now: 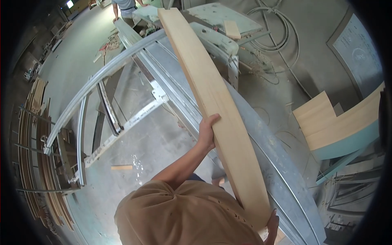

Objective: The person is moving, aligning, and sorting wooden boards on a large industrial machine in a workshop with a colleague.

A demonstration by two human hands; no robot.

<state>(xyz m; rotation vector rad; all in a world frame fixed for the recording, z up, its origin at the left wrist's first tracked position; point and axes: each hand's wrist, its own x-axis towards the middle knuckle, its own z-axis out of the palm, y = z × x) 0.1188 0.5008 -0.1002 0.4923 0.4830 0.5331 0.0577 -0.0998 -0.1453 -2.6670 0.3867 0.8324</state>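
Long, flat, pale wooden board (222,98) runs approx. 12-to-5 o'clock over grey metal worktop (271,151). L hand (208,130) fingers grip its 9 o'clock edge; R hand (273,222) at 5 o'clock end, grip can't tell. Best support both ends, min. twist.

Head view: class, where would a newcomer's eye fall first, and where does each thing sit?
First, the long pale wooden board slanting from top centre to lower right of centre, above a grey metal table; the left hand grips its left edge and the right hand is at its near end. Next, the pale, notched wooden panel at the right, and another person at the top.
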